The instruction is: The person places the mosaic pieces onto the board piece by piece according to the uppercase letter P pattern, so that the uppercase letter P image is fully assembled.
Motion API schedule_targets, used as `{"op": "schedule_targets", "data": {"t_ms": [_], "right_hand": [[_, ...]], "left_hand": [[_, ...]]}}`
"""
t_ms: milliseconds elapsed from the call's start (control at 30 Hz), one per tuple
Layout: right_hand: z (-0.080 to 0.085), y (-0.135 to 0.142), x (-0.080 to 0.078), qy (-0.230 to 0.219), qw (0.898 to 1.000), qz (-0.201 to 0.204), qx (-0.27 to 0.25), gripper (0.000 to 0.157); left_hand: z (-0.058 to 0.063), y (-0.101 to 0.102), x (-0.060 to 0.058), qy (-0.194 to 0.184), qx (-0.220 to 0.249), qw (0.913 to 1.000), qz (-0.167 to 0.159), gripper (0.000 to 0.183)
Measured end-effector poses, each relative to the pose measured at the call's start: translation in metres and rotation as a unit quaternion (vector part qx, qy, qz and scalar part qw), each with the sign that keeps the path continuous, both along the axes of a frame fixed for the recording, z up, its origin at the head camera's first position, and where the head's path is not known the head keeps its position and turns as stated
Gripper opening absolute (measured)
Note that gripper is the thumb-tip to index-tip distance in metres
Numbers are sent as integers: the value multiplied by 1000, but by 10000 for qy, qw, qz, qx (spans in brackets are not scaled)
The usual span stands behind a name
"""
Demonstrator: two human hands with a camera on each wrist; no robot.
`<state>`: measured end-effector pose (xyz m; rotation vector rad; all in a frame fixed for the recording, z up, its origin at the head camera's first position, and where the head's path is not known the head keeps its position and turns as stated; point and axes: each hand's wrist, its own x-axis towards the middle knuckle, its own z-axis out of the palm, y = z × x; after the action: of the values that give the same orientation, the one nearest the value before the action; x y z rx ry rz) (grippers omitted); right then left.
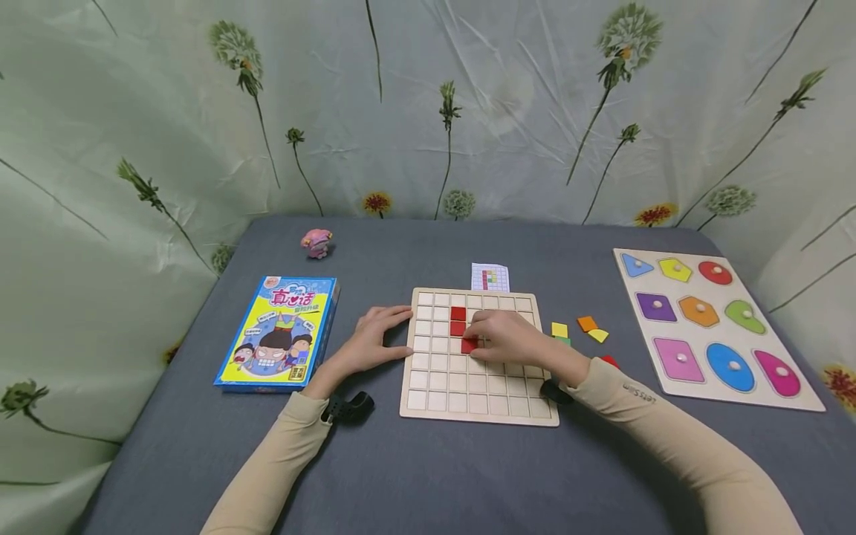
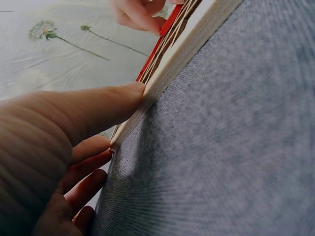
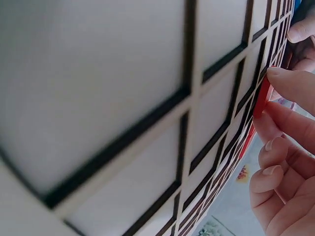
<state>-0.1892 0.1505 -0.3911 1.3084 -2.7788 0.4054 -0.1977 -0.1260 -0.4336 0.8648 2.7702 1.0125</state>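
A wooden grid board [image 1: 428,401] lies on the table, its square cells edged by raised lines. My left hand [image 1: 368,342] rests against its left edge. In the left wrist view the thumb [image 2: 108,101] is straight and its tip touches the board's side. Over the grid, my right hand [image 1: 504,338] pinches a red square tile [image 1: 469,346] between thumb and fingers. Seen from the right wrist, that tile [image 3: 262,98] stands on edge or tilts against the grid. Two more red tiles [image 1: 458,320] sit in cells just above, one over the other. The right hand covers several cells.
Behind the board lies a pattern card [image 1: 490,277]. Loose yellow [image 1: 559,330], orange [image 1: 587,324] and green pieces are at its right, with a red one by the sleeve. A shape puzzle [image 1: 695,342] is far right; a blue-yellow box [image 1: 277,334] and pink figurine [image 1: 316,243] stand left.
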Motion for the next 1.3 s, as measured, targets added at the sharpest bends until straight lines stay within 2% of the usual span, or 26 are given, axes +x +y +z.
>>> {"op": "schedule_targets", "data": {"t_ms": [200,733,967,1300], "right_hand": [[-3,-3,-3,103,9999,69,14,16],[0,-9,-6,-113,9998,136,-12,17],[-1,-11,-8,22,9997,233,44,20],[10,0,-3,-52,10000,-50,-60,14]], "left_hand": [[-2,1,-1,-7,-10,10000,13,67],[-2,-1,-1,27,-51,10000,31,67],[-2,1,-2,1,-33,10000,26,67],[-3,0,-2,-1,-24,10000,12,68]]}}
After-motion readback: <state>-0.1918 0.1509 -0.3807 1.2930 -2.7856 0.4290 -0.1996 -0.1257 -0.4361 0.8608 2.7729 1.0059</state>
